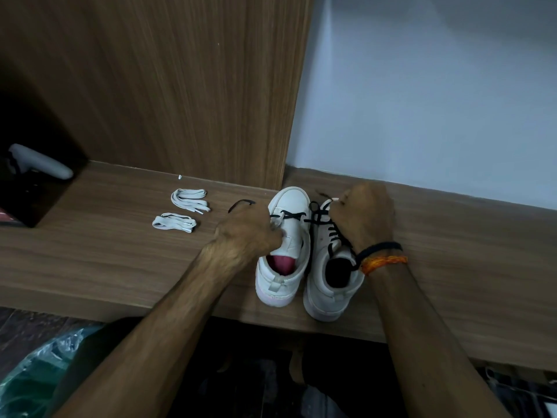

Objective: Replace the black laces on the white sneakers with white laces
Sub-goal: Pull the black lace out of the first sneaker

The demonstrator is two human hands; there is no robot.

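Head view: L grip [247, 233] and R grip [364, 212] each pinch black lace [289, 215] ends on left sneaker [289, 236]; white laces [190, 200] lie left of L grip on worktop [120, 251].

Dim, flat indoor light with a cool cast on the pale wall [437, 86] at far right, which is the brightest area. The light perhaps comes from above; shadows are soft. The recess [27, 164] at far left and the near floor sink into black. Straight edges bow toward the corners, and detail looks soft and smeared throughout.
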